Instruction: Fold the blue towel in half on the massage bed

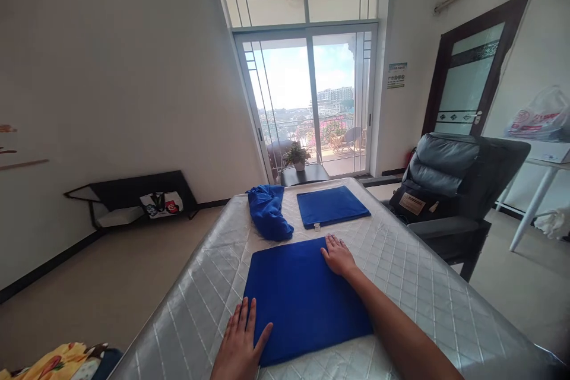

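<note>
A blue cloth [303, 303], flat and roughly square, lies on the quilted silver-white mattress [401, 261] in front of me. My left hand [241, 332] rests at its near left edge, fingers stretched out and thumb spread over the fabric. At the far right corner lies my right hand [338, 254], palm down with the fingers extended. Beyond it is a second flat blue cloth [333, 206] with a small white tag on its near edge. To the left of that sits a crumpled blue cloth [269, 212].
A black recliner [445, 184] with a dark bag stands right of the mattress. A potted plant [297, 155] is on a small table past the far end, before sliding glass doors. Yellow patterned fabric [53, 362] lies at the lower left. A black frame [138, 199] leans near the left wall.
</note>
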`<action>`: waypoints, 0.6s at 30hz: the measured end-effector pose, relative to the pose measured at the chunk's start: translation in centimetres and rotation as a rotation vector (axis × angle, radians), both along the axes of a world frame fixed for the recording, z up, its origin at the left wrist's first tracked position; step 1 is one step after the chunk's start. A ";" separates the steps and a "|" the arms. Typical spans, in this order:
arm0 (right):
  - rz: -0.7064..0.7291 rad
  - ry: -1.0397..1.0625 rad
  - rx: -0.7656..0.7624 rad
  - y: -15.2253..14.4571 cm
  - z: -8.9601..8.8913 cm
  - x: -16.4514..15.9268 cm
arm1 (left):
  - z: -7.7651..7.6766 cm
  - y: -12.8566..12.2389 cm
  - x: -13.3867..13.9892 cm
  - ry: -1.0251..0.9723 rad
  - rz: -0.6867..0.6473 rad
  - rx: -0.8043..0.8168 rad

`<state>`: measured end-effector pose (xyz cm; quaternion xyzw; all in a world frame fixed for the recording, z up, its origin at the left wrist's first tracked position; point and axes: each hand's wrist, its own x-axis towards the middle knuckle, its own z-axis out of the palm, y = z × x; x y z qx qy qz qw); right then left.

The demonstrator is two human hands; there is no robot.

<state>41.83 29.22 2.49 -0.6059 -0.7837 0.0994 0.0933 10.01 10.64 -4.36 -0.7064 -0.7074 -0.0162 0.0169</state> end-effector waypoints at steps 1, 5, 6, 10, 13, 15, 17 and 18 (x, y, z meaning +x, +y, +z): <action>-0.002 0.008 0.006 0.2 -0.4 0.1 | 0.0 0.2 -0.3 0.018 -0.040 -0.010; -0.009 0.016 0.032 0.4 -1.3 0.1 | 1.8 2.6 1.2 0.059 -0.040 0.061; -0.012 0.014 0.035 0.4 -1.4 0.1 | 2.7 3.7 2.6 0.044 -0.019 0.106; -0.015 -0.003 0.035 0.6 -1.6 0.1 | 6.3 9.4 11.3 -0.074 -0.229 0.227; 0.009 -0.043 0.046 0.7 -1.8 0.3 | 7.2 13.7 17.3 -0.155 -0.367 0.238; 0.027 -0.068 0.048 0.8 -2.0 0.5 | 6.8 15.6 19.5 -0.201 -0.349 0.227; 0.024 -0.072 0.048 0.9 -2.2 0.5 | 5.8 16.7 20.1 -0.221 -0.291 0.212; 0.020 -0.067 0.049 0.9 -2.3 0.5 | 5.3 17.0 19.9 -0.223 -0.268 0.204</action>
